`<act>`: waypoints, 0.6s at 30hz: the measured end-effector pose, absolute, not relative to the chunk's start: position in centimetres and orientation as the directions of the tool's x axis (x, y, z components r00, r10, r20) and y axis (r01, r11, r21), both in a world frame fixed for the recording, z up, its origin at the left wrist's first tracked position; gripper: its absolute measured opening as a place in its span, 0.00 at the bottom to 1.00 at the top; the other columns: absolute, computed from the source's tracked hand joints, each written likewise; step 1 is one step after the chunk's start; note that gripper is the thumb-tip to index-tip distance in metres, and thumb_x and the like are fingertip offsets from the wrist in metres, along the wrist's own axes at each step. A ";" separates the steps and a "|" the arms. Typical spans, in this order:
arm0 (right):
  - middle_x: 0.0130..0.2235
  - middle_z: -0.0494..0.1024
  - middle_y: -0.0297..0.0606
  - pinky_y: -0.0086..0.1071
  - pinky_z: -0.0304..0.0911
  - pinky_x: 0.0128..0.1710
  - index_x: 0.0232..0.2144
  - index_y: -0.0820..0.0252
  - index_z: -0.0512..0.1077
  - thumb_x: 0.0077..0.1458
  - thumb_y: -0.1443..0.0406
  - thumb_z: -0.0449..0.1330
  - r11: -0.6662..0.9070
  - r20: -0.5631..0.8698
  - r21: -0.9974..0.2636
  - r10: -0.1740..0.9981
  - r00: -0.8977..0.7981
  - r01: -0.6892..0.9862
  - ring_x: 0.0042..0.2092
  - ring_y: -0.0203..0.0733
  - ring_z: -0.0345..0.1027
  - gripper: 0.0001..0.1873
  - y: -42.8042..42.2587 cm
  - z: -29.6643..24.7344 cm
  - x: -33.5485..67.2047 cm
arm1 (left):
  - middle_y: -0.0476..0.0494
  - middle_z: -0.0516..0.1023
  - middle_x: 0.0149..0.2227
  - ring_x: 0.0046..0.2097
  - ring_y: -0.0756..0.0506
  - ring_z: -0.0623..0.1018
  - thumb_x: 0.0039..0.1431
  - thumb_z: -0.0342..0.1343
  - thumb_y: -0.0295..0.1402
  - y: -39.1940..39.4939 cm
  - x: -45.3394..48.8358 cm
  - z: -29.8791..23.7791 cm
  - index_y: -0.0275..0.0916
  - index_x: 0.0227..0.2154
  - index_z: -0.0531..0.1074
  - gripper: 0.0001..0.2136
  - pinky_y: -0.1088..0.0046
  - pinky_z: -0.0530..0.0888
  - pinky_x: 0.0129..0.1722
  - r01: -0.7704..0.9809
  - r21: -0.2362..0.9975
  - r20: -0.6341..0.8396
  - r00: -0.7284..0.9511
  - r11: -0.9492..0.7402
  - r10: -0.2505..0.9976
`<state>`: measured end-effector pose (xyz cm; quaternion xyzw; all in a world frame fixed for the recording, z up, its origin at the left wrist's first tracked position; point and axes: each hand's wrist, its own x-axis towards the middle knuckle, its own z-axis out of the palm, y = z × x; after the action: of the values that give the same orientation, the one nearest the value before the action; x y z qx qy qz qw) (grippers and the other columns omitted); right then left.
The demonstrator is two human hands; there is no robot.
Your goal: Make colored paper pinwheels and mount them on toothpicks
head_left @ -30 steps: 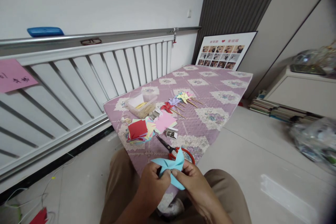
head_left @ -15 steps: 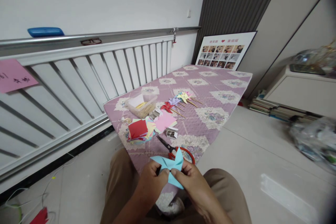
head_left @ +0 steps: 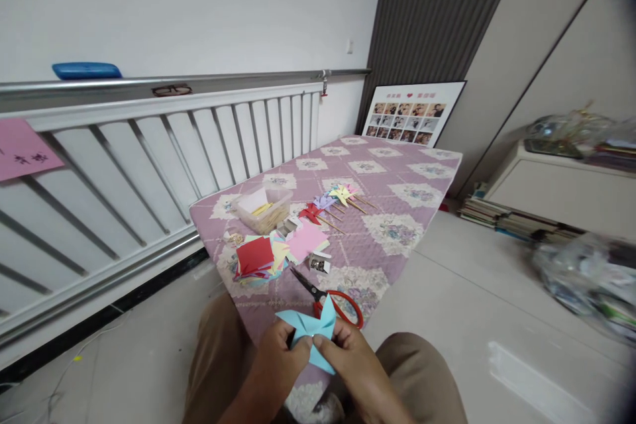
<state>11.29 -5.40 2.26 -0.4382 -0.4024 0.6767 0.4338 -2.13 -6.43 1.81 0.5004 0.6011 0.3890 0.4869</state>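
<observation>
Between my hands is a light blue paper pinwheel (head_left: 314, 328), its pointed blades folded in toward the middle. My left hand (head_left: 281, 356) grips its left side, and my right hand (head_left: 350, 352) grips the right. Both thumbs press close together at the centre, where a small shiny spot shows. The fingers behind the paper are hidden. Just beyond the pinwheel, red-handled scissors (head_left: 348, 308) lie on the table, blades toward the back left. A small open box of metal pieces (head_left: 318, 263) sits past the scissors.
On the flowered tablecloth (head_left: 397, 228) lie stacked coloured paper squares (head_left: 255, 256), a pink sheet (head_left: 308, 240), finished pinwheels on sticks (head_left: 322, 202) and a clear plastic box (head_left: 263, 209) of sticks. A white radiator (head_left: 199, 146) runs along the left side.
The camera view has tilted up a little, so everything sits lower in the picture. Both hands still hold the blue pinwheel with thumbs at its centre.
</observation>
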 end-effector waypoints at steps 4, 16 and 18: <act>0.23 0.73 0.28 0.27 0.54 0.28 0.25 0.61 0.74 0.42 0.58 0.67 -0.322 -0.266 -0.922 0.930 -0.255 -0.213 0.24 0.33 0.58 0.12 -5.6 1.0 10.9 | 0.51 0.72 0.24 0.28 0.50 0.68 0.47 0.52 0.32 -6.4 -2.6 0.9 0.34 0.27 0.72 0.07 0.75 0.66 0.29 0.174 0.957 -0.235 -0.015 0.234 0.972; 0.23 0.73 0.29 0.27 0.55 0.27 0.25 0.61 0.73 0.45 0.62 0.64 -0.292 -0.241 -0.936 0.938 -0.248 -0.195 0.24 0.33 0.61 0.08 -5.2 -1.2 10.5 | 0.50 0.69 0.24 0.27 0.50 0.65 0.47 0.52 0.33 -6.4 -2.6 -0.8 0.34 0.28 0.71 0.08 0.74 0.63 0.28 0.090 0.950 -0.296 -0.053 0.300 0.954; 0.22 0.74 0.29 0.28 0.56 0.28 0.23 0.61 0.72 0.45 0.62 0.64 -0.283 -0.233 -0.940 0.941 -0.245 -0.191 0.25 0.34 0.62 0.07 -5.2 -1.0 10.4 | 0.50 0.70 0.25 0.27 0.51 0.65 0.48 0.52 0.32 -6.4 -2.5 -0.7 0.35 0.29 0.71 0.07 0.75 0.63 0.28 0.054 0.955 -0.290 -0.035 0.292 0.956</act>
<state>10.44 -5.25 -0.99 -0.4440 -0.4225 0.6664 0.4246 -2.53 -6.42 -0.69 0.4287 0.5891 0.4129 0.5465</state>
